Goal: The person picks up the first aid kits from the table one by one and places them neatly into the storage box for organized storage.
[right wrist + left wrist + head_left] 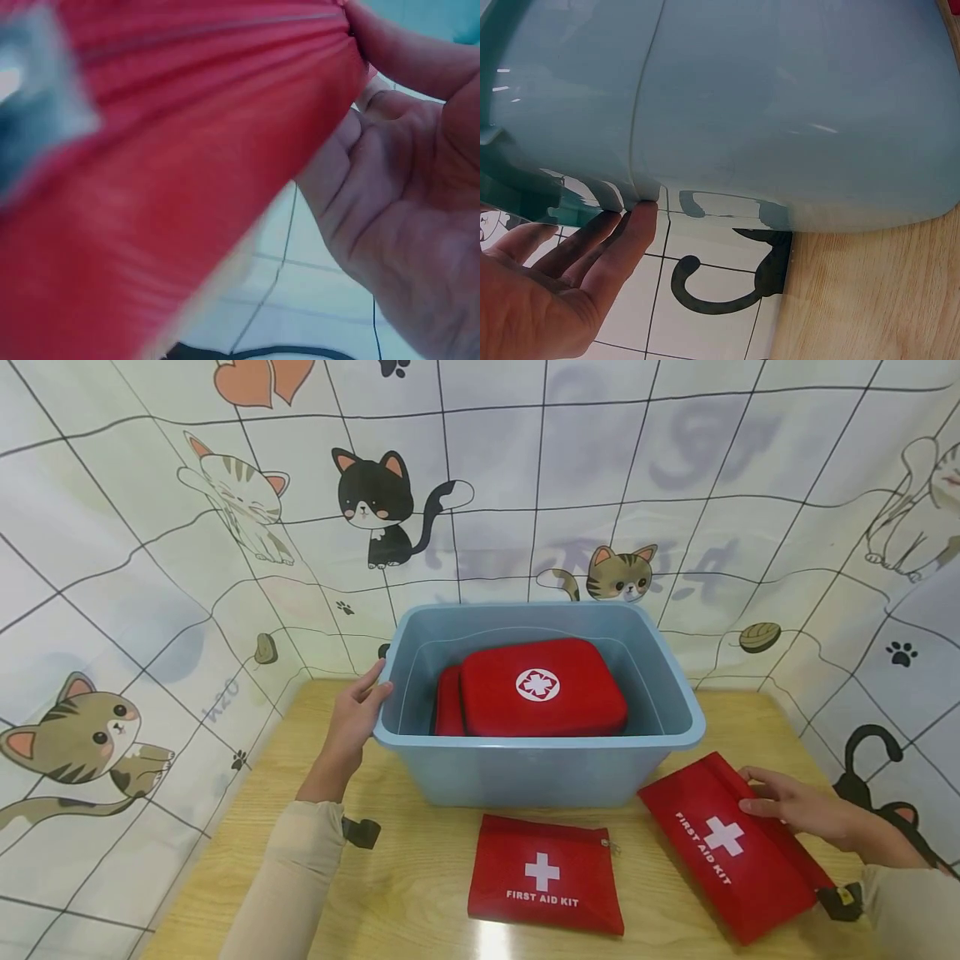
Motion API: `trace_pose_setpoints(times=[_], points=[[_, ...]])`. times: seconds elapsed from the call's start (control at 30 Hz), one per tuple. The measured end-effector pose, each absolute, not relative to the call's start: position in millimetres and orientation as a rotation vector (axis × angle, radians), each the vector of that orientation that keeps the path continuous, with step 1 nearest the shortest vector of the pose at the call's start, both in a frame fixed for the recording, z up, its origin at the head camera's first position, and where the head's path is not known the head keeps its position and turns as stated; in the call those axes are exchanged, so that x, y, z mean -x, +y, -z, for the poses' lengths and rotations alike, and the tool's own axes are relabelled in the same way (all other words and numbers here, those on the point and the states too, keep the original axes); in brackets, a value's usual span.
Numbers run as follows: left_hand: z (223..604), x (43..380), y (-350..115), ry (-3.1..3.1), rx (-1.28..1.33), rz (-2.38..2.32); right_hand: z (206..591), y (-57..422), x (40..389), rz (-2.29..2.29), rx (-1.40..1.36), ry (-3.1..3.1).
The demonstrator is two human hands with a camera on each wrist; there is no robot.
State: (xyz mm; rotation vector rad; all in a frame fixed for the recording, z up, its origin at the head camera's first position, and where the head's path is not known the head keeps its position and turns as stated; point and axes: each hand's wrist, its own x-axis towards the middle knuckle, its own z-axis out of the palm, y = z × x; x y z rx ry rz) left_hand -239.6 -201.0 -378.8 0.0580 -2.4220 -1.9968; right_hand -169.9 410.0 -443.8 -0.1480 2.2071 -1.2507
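Observation:
My left hand holds the left rim of a light blue plastic tub, thumb at the rim. In the left wrist view its fingertips meet the tub's outer side. Inside the tub lies a red zip case with a white round emblem, partly over another red case. On the right, my right hand pinches a red first aid pouch by its upper right edge, with the pouch tilted. The right wrist view shows the thumb on the gathered red fabric.
A second red first aid pouch lies flat on the wooden table in front of the tub, its zip pull at the right. A cat-print grid sheet stands close behind the tub and along both sides.

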Motion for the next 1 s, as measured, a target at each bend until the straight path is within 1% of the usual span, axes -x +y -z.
trace_pose_setpoints(times=[0.23,0.37,0.53,0.7,0.87,1.0], points=[[378,240,-201,-2.432,-0.073,1.988,426,432,173,1.212,0.041,2.343],[378,241,-202,-2.428,-0.071,1.986,423,440,175,1.232,0.066,2.438],[378,241,-202,-2.430,-0.075,1.981,419,446,179,1.324,0.093,2.553],[378,242,-200,-2.426,-0.082,1.990,409,449,186,1.442,0.025,2.604],[379,242,-201,-2.418,-0.056,1.998,393,452,193,1.608,-0.053,2.606],[379,242,-201,-2.419,-0.055,1.992,376,449,199,1.628,-0.098,2.634]])
